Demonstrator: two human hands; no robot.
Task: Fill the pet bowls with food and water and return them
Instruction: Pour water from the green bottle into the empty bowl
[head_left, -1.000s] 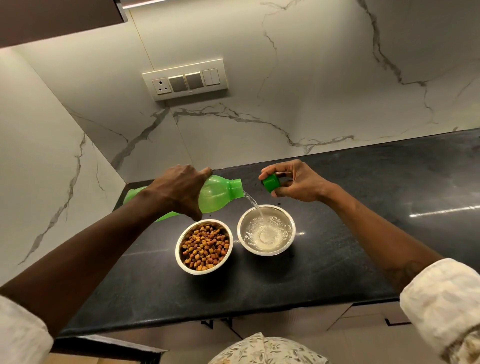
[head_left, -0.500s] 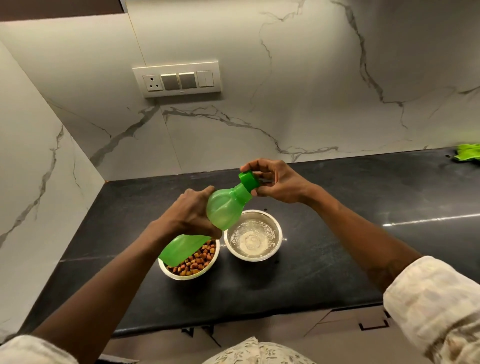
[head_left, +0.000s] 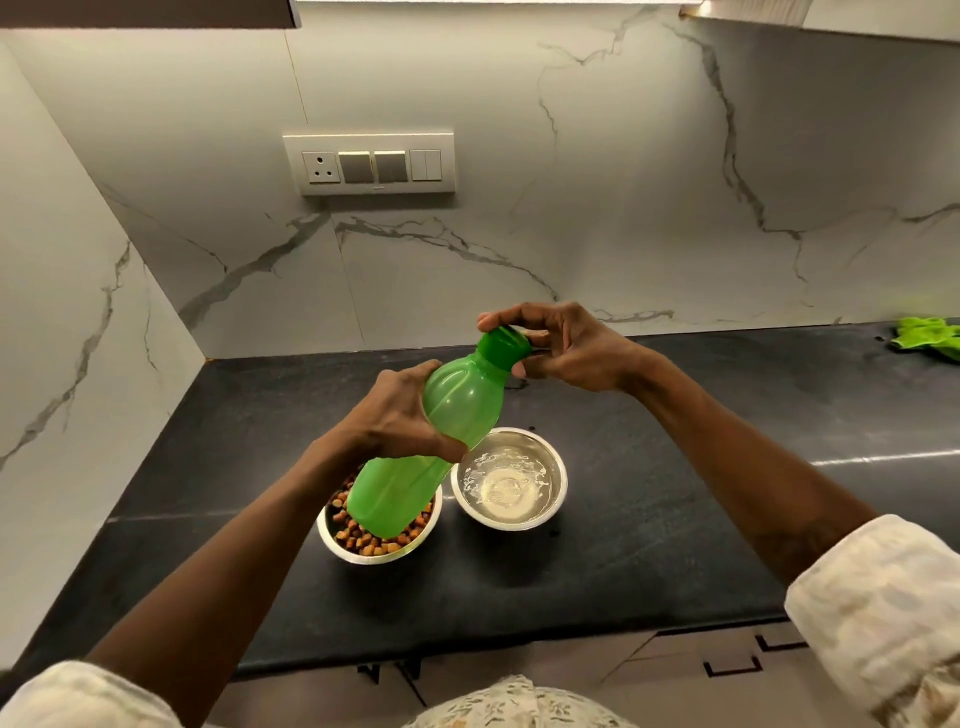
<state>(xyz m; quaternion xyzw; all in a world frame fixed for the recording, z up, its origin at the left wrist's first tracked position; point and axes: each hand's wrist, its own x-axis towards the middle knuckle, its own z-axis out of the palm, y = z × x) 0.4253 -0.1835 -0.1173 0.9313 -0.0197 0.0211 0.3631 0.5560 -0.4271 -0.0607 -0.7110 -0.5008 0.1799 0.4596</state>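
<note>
A veined marble wall (head_left: 623, 208) backs a dark counter (head_left: 675, 545) that runs off to the right. A switch plate (head_left: 370, 163) is set in the wall above the corner. A green bottle (head_left: 452, 410) is held above the counter, tilted with its neck up and to the right; its base hangs over the food bowl (head_left: 363, 557) and hides part of it. Two steel bowls stand side by side on the counter, near its front edge, just apart. The water bowl (head_left: 564, 483), on the right, holds clear water (head_left: 506, 491) with bubbles round the edge; the food bowl, on the left, holds brown kibble (head_left: 363, 540). The left hand (head_left: 395, 415) wraps the bottle's middle, fingers and thumb curled round it. The right hand (head_left: 566, 348) is at the neck, fingertips and thumb pinching the cap (head_left: 501, 349), which sits on the bottle's mouth; how tight it is cannot be told. A green cloth (head_left: 930, 338) lies at the counter's far right, well apart from the bowls
</note>
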